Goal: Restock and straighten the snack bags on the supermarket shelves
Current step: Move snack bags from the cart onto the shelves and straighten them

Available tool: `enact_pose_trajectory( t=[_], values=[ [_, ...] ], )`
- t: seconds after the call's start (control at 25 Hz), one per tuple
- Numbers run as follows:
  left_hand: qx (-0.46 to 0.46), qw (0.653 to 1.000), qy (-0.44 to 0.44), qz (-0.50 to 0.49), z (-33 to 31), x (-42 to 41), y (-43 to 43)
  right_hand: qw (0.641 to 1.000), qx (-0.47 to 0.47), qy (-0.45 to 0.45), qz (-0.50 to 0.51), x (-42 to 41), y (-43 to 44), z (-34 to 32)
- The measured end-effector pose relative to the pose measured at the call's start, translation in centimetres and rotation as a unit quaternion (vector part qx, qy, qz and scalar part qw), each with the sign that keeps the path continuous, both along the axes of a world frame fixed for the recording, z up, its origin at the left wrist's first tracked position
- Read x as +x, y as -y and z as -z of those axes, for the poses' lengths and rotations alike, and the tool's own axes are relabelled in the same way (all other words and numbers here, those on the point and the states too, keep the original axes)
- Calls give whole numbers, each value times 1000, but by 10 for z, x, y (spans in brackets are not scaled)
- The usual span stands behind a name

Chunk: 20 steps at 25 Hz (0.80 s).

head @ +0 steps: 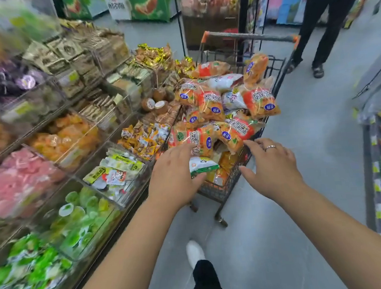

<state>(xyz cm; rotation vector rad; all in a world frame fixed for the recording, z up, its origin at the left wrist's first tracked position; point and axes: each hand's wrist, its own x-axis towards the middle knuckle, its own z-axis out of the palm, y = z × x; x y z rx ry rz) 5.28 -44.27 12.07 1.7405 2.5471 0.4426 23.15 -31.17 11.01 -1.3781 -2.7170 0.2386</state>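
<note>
Head view. We note a wire shopping cart (222,188) standing in the aisle, just beside the tiered shelving (121,207) on the left. The cart is heaped above its rim with orange snack bags (211,102). A green-and-white bag (202,165) lies at the near end, lower than the orange ones.

The left hand (173,175) is held over the cart's near left corner. Its fingers are extended and loosely spread. The fingertips reach the nearest orange bag, and the thumb lies under the edge of the green-and-white bag. We see no closed grip on either.

The right hand (273,168) is over the near right corner, with its fingers splayed and straight. It grasps nothing; the fingertips are just beside an orange bag. A ring (270,147) shows on one finger.

The shelving carries clear bins of wrapped sweets, in orange (69,139), pink (18,181) and green (77,217). This part is blurred and we cannot read the labels.

A second person (325,26) stands beyond the cart's handle (252,36).
</note>
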Motion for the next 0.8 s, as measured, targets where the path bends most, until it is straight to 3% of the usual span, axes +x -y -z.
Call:
enact_pose_trajectory(
  t=[0.48,0.8],
  values=[
    [-149,985,39,80,67,-149,-158,993,-76,87,40,-116,-129,73],
    [-231,966,54,104,112,-192,-262,974,-126,180,-61,-154,-236,110]
  ],
)
